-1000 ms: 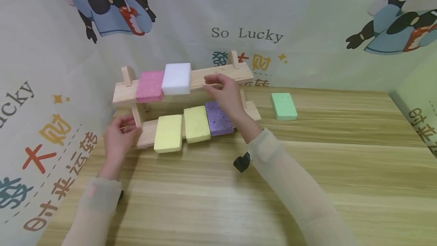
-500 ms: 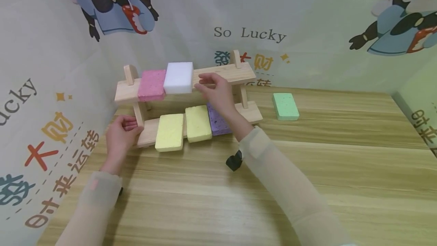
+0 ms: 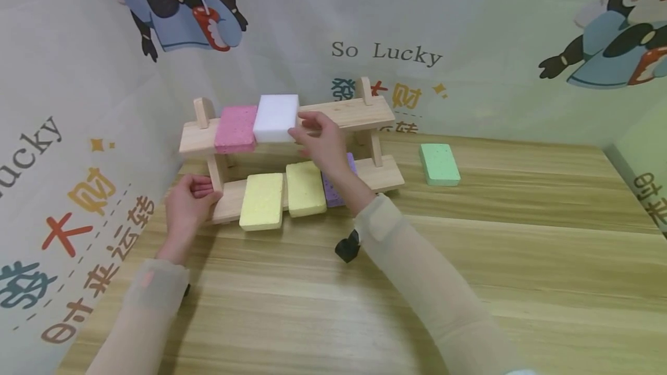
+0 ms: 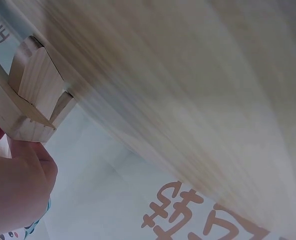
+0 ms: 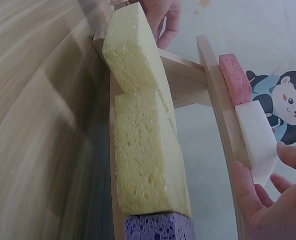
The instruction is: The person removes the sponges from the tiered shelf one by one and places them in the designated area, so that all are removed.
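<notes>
My left hand (image 3: pixel 187 207) holds the left end of a two-tier wooden shelf (image 3: pixel 383 172), by the foot of its upright; in the left wrist view its fingers are partly hidden by the wood. On the upper board lie a pink sponge (image 3: pixel 236 129) and, against its right side, a white sponge (image 3: pixel 277 118). My right hand (image 3: pixel 325 143) is at the white sponge's right edge, fingertips at its side and not wrapped round it. Two yellow sponges (image 3: pixel 262 201) and a purple sponge (image 5: pixel 160 227) lie on the lower board, the purple one partly behind my right hand.
A green sponge (image 3: pixel 440 164) lies flat on the wooden table (image 3: pixel 495 271), right of the shelf. A printed cloth backdrop (image 3: pixel 292 28) rises close behind the shelf and on the left. The yellow sponges overhang the lower board's front edge.
My right hand has moved left along the upper board to the white sponge's right edge. My left hand stays at the shelf's left end. The view has shifted slightly.
</notes>
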{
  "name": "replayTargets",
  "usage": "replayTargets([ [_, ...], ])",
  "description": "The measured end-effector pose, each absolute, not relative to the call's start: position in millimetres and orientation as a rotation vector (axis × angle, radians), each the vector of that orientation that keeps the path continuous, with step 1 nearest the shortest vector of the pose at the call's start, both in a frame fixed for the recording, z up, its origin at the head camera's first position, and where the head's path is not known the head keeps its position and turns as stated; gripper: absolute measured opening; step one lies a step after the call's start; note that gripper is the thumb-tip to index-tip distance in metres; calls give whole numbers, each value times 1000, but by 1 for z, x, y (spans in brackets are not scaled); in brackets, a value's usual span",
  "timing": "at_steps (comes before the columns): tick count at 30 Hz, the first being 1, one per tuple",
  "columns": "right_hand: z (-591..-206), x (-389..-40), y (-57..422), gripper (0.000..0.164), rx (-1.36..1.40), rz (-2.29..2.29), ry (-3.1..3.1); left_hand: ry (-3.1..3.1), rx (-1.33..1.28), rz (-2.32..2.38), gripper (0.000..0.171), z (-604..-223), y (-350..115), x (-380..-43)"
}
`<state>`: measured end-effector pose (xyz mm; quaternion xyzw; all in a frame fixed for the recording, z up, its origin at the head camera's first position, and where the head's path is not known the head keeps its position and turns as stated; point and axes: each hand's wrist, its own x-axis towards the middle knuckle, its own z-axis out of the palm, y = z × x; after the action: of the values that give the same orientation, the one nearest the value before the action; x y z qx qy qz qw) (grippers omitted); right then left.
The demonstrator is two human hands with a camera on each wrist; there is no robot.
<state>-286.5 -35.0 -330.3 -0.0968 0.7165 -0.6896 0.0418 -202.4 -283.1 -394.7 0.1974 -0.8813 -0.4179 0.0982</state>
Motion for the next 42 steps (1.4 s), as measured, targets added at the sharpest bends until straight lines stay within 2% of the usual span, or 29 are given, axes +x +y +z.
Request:
replayTargets([
  [15,-331,-284,-43,34,-189,-2199,2129,-2628,578,-1231,35,-395,-284,-201],
  [42,-327,-282,-38,37,-185,-2253,2090,-2631,567,-1215,34,-393,-284,-203],
])
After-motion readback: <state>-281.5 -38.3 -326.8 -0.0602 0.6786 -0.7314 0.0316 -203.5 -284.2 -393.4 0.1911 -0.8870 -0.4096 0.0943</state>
